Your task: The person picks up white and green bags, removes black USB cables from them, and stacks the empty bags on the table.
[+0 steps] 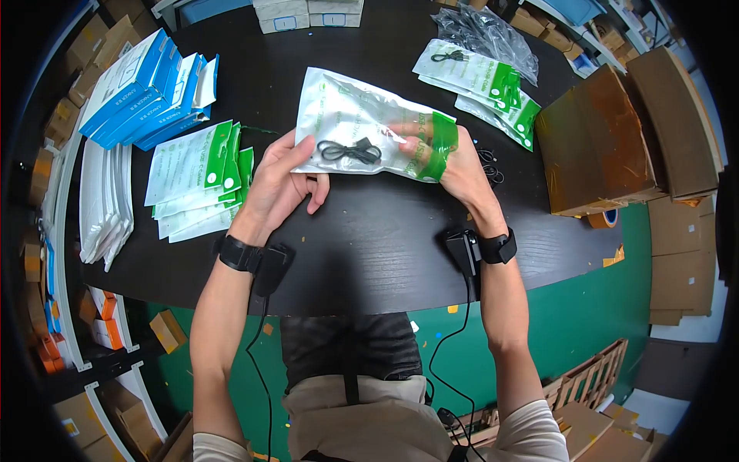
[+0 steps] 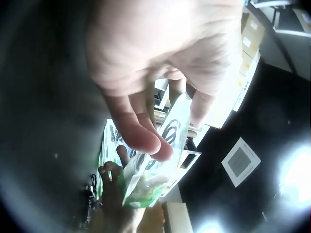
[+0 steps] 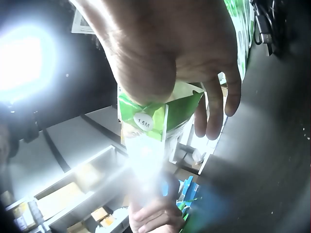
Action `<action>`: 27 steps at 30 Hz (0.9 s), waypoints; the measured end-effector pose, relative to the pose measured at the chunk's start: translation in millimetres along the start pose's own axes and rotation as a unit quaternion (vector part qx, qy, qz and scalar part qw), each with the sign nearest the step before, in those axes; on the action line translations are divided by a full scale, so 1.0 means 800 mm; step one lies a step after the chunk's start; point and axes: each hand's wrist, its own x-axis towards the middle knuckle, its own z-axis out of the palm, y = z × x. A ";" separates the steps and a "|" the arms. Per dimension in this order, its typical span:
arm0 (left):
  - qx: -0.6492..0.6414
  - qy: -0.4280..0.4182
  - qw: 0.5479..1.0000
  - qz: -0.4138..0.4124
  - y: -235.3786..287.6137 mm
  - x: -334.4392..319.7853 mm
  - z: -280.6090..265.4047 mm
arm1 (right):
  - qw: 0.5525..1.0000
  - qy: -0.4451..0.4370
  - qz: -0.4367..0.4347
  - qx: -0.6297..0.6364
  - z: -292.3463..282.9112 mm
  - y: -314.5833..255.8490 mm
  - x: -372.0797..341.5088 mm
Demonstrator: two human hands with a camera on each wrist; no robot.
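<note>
A clear and green bag (image 1: 339, 115) with a coiled black cable (image 1: 350, 152) showing through it is held above the table between both hands. The left hand (image 1: 281, 181) grips its left end, thumb on the front and fingers behind. At the green end, the right hand (image 1: 466, 169) holds the bag, and some of its fingers show through the clear film; whether all are inside cannot be told. In the right wrist view, the green end (image 3: 187, 109) gapes at the right hand (image 3: 170, 53), beside a 1.5M sticker (image 3: 143, 122). The left wrist view shows the left hand (image 2: 155, 58) pinching the bag (image 2: 146, 179).
Left on the table (image 1: 346, 269) are blue boxes (image 1: 127, 85), white sleeves (image 1: 106, 200) and green-topped bags (image 1: 185, 165). More bags (image 1: 462, 73), crumpled plastic (image 1: 493, 35), loose black cables (image 1: 490, 165) and a large carton (image 1: 593, 146) lie right. White boxes (image 1: 285, 15) stand at the back.
</note>
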 end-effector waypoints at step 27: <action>-0.047 -0.029 0.998 -0.011 -0.002 0.003 -0.011 | 0.996 0.016 -0.014 0.090 0.012 0.000 -0.003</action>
